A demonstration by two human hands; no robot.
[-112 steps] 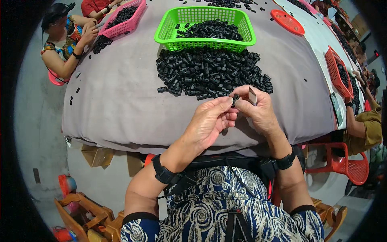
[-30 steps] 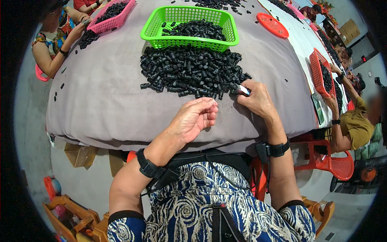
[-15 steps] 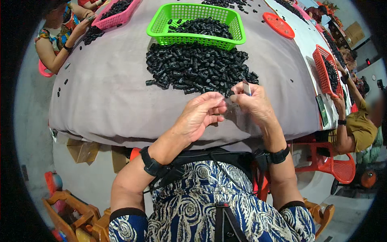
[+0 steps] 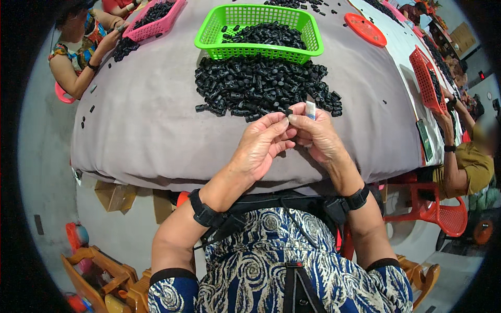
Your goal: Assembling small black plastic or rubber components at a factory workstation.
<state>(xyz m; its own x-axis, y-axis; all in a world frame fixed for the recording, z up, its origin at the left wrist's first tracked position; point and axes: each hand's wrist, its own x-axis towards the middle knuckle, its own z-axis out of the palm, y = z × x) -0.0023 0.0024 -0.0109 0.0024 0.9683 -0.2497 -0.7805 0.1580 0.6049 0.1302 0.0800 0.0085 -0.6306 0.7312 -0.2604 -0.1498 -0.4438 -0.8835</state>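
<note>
My left hand (image 4: 263, 145) and my right hand (image 4: 322, 136) meet fingertip to fingertip just in front of a heap of small black cylindrical plastic parts (image 4: 255, 86). Pinched between the fingertips is one small black part (image 4: 288, 111), mostly hidden. A short flat strip (image 4: 311, 110), white with a bit of blue, stands up from my right hand's grip; its lower end is covered by the fingers. Behind the heap sits a green plastic basket (image 4: 261, 53) with more of these black parts inside.
A red lid-like tray (image 4: 365, 29) lies at the back right. Co-workers sit on both sides, with a pink basket (image 4: 155, 22) at left and a red basket (image 4: 427, 78) at right. A dark phone-like slab (image 4: 424, 140) lies by the right edge; a red chair (image 4: 430, 208) stands below it.
My right hand has come left from the heap's near edge to meet my left hand. A black part now shows between the fingertips. The co-worker's red basket at right is tilted differently.
</note>
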